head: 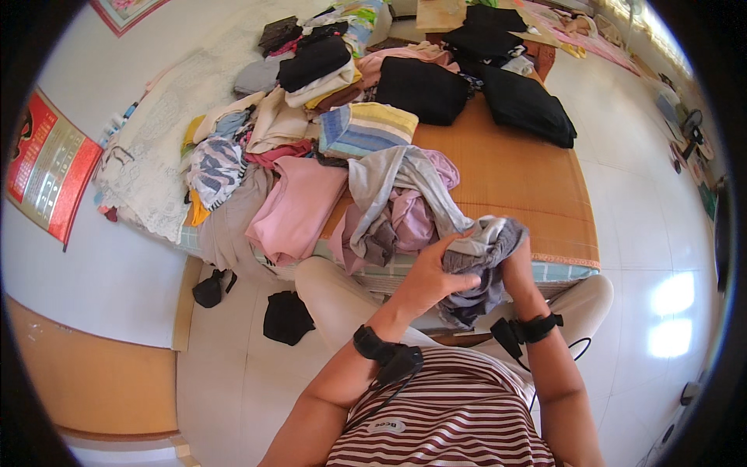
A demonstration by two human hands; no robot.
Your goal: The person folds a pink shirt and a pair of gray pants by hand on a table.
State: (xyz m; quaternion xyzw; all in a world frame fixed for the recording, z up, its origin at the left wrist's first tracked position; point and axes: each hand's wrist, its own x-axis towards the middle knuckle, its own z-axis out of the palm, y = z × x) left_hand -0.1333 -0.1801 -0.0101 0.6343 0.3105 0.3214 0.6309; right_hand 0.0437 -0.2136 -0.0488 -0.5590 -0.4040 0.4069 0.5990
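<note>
Bunched between my hands is a grey garment [474, 257], light grey on one face and darker grey on the other. My left hand [435, 274] grips its left side, thumb laid across the cloth. My right hand [518, 265] is tucked into or behind the dark grey part, so its fingers are hidden. A light grey sleeve or leg [402, 169] of the garment trails back over the bed. Beneath it lies crumpled mauve-pink cloth [411, 219]. To the left rests a folded pink top [300, 201].
Folded black clothes [423, 90] and a striped blue-yellow cloth [367, 131] lie on the bed's brown mat [513, 181]. Clothes pile up at the far left, near a black-and-white patterned cloth [216, 172]. Black cloth [289, 318] and a small black bag-like item [209, 290] are on the tiled floor.
</note>
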